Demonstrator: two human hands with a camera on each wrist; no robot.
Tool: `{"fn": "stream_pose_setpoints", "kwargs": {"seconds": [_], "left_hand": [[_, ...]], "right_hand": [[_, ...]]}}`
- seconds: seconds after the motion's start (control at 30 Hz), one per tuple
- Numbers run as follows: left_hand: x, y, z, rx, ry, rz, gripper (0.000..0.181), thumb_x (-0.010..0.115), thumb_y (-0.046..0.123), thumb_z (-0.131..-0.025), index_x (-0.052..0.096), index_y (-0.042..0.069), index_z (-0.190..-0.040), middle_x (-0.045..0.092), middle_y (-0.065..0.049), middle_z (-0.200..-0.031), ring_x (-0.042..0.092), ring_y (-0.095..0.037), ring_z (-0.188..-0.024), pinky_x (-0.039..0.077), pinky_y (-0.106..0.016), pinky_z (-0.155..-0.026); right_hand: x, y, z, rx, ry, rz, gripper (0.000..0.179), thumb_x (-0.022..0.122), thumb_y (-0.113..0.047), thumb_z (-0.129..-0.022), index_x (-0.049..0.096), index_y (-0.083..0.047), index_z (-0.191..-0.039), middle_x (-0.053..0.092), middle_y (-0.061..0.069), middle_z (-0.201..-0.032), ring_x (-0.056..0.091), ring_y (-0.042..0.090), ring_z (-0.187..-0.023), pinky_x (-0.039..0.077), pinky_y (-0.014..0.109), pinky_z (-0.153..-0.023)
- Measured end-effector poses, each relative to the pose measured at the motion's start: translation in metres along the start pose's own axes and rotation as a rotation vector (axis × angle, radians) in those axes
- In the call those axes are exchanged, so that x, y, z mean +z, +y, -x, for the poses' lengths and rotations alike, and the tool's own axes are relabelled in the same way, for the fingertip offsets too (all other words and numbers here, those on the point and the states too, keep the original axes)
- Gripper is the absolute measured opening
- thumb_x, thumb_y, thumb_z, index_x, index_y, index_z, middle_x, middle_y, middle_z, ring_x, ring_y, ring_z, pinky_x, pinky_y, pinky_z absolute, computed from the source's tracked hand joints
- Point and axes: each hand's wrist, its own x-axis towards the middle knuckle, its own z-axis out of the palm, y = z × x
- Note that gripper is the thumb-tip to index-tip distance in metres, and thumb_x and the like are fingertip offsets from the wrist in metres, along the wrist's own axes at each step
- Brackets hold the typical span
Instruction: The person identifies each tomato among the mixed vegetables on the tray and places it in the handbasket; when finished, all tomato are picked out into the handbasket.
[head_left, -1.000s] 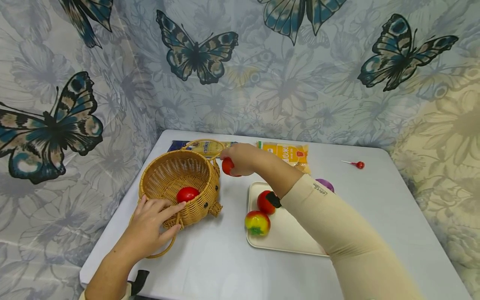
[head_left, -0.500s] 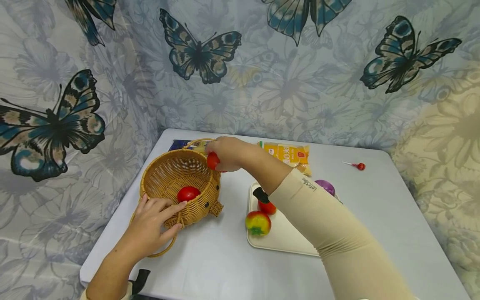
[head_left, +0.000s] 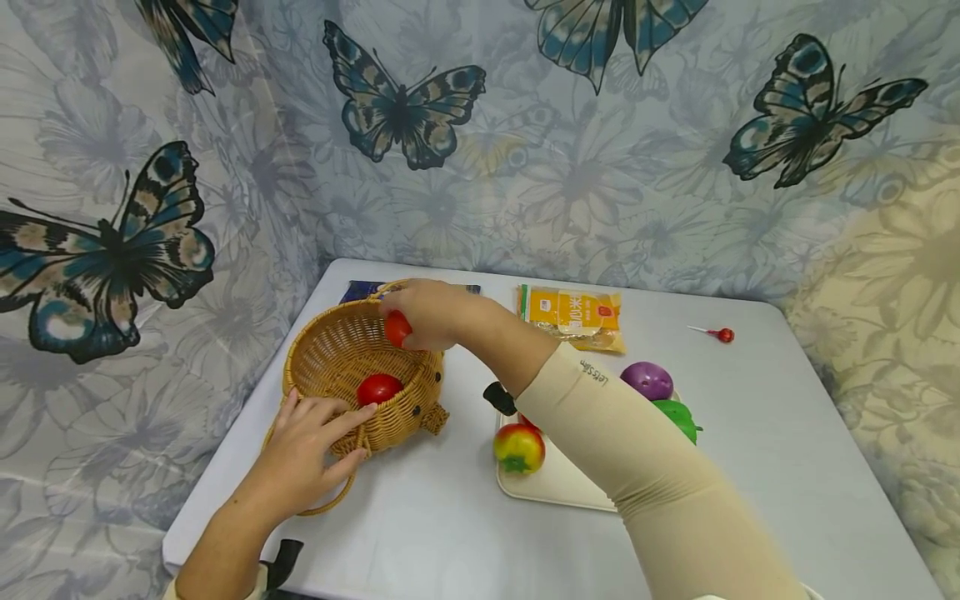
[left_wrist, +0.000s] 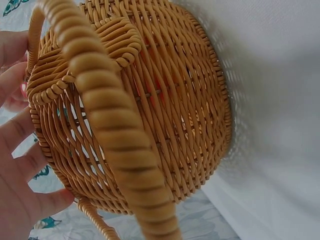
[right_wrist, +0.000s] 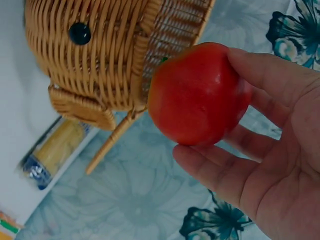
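Note:
In the head view a round wicker basket (head_left: 300, 354) with dark eyes stands at the left of the table. My left hand (head_left: 303, 446) rests on its near rim, fingers extended and spread; the left wrist view has the thumb against the rim beside the twisted handle (left_wrist: 107, 110). My right hand (head_left: 435, 315) is over the basket's far right rim and grips a red tomato (right_wrist: 200, 95) with yellow tint on one side, between thumb and fingers. Inside the basket sits a smooth red round thing (head_left: 379, 388), partly hidden by the near rim.
A cream tray (head_left: 551, 493) holds a yellow-red fruit (head_left: 519, 448), a purple vegetable (head_left: 647, 380) and a green pepper (head_left: 679, 418); my right sleeve covers much of it. Behind lie a yellow grain bag (head_left: 572, 315) and a pasta pack (right_wrist: 60, 147). A red lollipop (head_left: 724, 335) lies right.
My right hand has carried the tomato leftward, from beside the basket to over its opening. More of the purple vegetable and the green pepper shows now. My left hand stays on the rim.

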Motion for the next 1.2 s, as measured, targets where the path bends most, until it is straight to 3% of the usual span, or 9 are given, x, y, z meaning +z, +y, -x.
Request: {"fn": "stream_pose_setpoints", "kwargs": {"seconds": [0.17, 0.47, 0.8, 1.2], "left_hand": [[-0.001, 0.000, 0.000, 0.001, 0.000, 0.001, 0.055, 0.083, 0.030, -0.085, 0.067, 0.027, -0.137, 0.063, -0.001, -0.112, 0.056, -0.030, -0.113, 0.023, -0.077, -0.112], [-0.001, 0.000, -0.001, -0.004, -0.021, 0.008, 0.054, 0.082, 0.031, -0.086, 0.066, 0.027, -0.138, 0.064, -0.002, -0.115, 0.056, -0.031, -0.117, 0.021, -0.077, -0.113], [0.001, -0.001, 0.000, 0.012, 0.008, 0.004, 0.054, 0.083, 0.028, -0.084, 0.068, 0.026, -0.136, 0.064, -0.002, -0.114, 0.056, -0.031, -0.116, 0.023, -0.077, -0.111], [0.001, -0.002, 0.001, -0.011, -0.017, 0.009, 0.056, 0.083, 0.030, -0.085, 0.066, 0.028, -0.138, 0.063, -0.001, -0.115, 0.055, -0.029, -0.117, 0.021, -0.077, -0.113]], "right_hand": [[0.005, -0.011, -0.007, -0.015, 0.011, 0.030, 0.051, 0.071, -0.029, -0.096, 0.056, -0.027, -0.145, 0.054, 0.003, -0.146, 0.054, 0.022, -0.129, 0.053, 0.038, -0.102], [0.022, -0.021, -0.023, -0.058, -0.053, 0.035, 0.050, 0.071, -0.028, -0.097, 0.055, -0.027, -0.145, 0.059, 0.003, -0.135, 0.056, 0.019, -0.119, 0.053, 0.032, -0.095], [0.040, -0.027, -0.030, -0.063, -0.097, 0.055, 0.052, 0.071, -0.026, -0.096, 0.055, -0.029, -0.145, 0.057, 0.003, -0.136, 0.057, 0.018, -0.118, 0.053, 0.034, -0.096], [0.040, -0.029, -0.025, -0.046, -0.110, 0.045, 0.054, 0.070, -0.030, -0.098, 0.051, -0.031, -0.149, 0.045, 0.006, -0.156, 0.050, 0.025, -0.139, 0.046, 0.042, -0.112]]}}
